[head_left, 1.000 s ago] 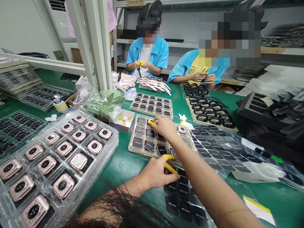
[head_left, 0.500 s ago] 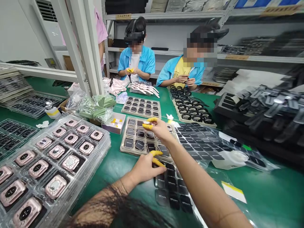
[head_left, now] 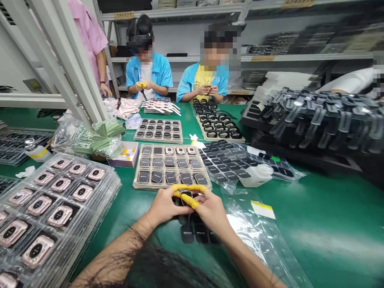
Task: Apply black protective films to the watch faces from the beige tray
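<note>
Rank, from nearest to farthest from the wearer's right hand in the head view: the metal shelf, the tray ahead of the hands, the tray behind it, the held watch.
From the right hand:
1. held watch, touching, leftward
2. near tray, ahead and slightly left
3. far tray, behind near tray
4. metal shelf, along the back

One square dark-faced watch case (head_left: 186, 197), held between the yellow-sheathed fingers of left hand (head_left: 162, 206) and right hand (head_left: 213, 209), over black square covers (head_left: 187, 234) on a green bench (head_left: 318, 228). Just beyond: one shallow tray (head_left: 147, 185), compartments in three rows of five; at left, stacked clear trays (head_left: 100, 214) of rose-coloured cases (head_left: 39, 251); at right, one whitish bottle (head_left: 256, 177). Farther back: one second tray (head_left: 159, 140), looped black straps (head_left: 220, 126), two blue-jacketed co-workers (head_left: 163, 72), seated.
</note>
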Tool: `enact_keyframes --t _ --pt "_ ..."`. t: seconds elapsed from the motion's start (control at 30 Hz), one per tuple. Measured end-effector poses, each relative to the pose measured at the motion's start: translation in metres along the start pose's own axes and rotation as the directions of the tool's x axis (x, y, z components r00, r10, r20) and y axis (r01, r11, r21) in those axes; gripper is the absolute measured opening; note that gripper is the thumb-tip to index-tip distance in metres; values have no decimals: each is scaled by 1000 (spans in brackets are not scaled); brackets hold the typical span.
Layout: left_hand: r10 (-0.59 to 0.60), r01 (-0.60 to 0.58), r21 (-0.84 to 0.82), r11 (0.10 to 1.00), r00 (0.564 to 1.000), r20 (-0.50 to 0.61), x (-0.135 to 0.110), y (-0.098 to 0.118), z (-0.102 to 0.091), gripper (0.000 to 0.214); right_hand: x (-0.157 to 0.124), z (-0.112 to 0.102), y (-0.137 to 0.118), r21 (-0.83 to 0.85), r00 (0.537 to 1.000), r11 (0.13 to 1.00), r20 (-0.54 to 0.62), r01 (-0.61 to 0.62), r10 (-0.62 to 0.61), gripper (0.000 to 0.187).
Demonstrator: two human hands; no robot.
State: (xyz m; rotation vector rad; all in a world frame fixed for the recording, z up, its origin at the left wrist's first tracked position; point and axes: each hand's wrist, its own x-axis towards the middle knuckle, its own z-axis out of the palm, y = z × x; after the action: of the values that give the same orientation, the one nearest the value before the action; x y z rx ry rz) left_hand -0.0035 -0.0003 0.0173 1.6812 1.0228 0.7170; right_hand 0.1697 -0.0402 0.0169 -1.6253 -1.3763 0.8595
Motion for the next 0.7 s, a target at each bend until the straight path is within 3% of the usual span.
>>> enact_keyframes --t 0.1,0.2,0.27,0.37,0.43,0.57,0.7 --pt "0 0 -20 1000 1000 4 0 1 1 60 -1 3 -1 30 1000 999 2 -11 11 21" --pt "16 -15 -25 1000 1000 25 0 -1 2 54 -2 7 1 -9 985 989 -89 149 -150 20" --pt "23 -23 -20 1000 999 30 1 -4 2 54 1 4 1 45 976 978 -84 205 -201 27" --pt "17 -18 12 1000 1000 16 2 -6 2 57 10 -14 -5 346 996 935 -15 84 -84 42" --pt "6 -7 26 1000 1000 11 3 -7 1 59 13 -35 -9 489 999 872 -36 13 5 52" --pt "-8 12 -34 999 993 117 4 -7 -6 61 -3 -80 0 420 992 901 -10 -112 128 49" --pt "-27 85 -171 982 949 316 3 -6 -14 64 -36 -99 31 321 966 913 19 -250 258 46"
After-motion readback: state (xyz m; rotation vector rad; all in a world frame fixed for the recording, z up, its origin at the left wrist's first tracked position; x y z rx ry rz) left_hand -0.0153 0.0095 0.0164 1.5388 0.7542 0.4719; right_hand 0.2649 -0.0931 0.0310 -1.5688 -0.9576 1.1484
